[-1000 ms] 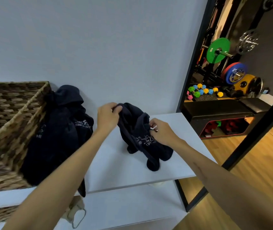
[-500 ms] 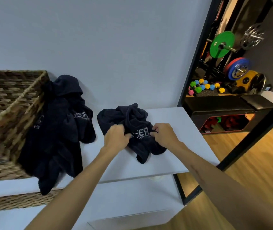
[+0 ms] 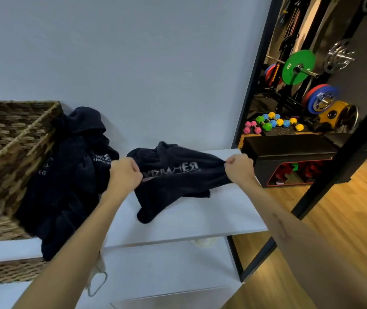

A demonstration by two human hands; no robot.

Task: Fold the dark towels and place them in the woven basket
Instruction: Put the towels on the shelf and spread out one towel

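The fingers (image 3: 131, 172) of the left hand (image 3: 125, 175) are curled tight into a fist, pinching one edge of a dark towel (image 3: 173, 177); the fingers of the right hand (image 3: 239, 168) are pressed together the same way on the opposite edge, thumb against forefinger. Between the two fists the cloth is pulled fairly taut, pale lettering running across it in mirror image. Below the fingers the rest of the towel sags onto the white shelf top (image 3: 200, 219), one corner trailing toward the front edge.

Just beyond the left knuckles, to their left, a heap of more dark towels (image 3: 66, 175) spills down the side of a woven basket (image 3: 11, 152). The basket is tipped, its open mouth facing up and toward the towels' side; the inside that can be seen looks bare weave, though the far corner is hidden by the cloth draped over its rim. A second woven basket (image 3: 6, 272) sits on the shelf below, only its front wall visible, so its contents cannot be told.

Past the right fist, well apart, a black bench (image 3: 289, 150) and coloured dumbbells (image 3: 271, 123) stand on the floor.
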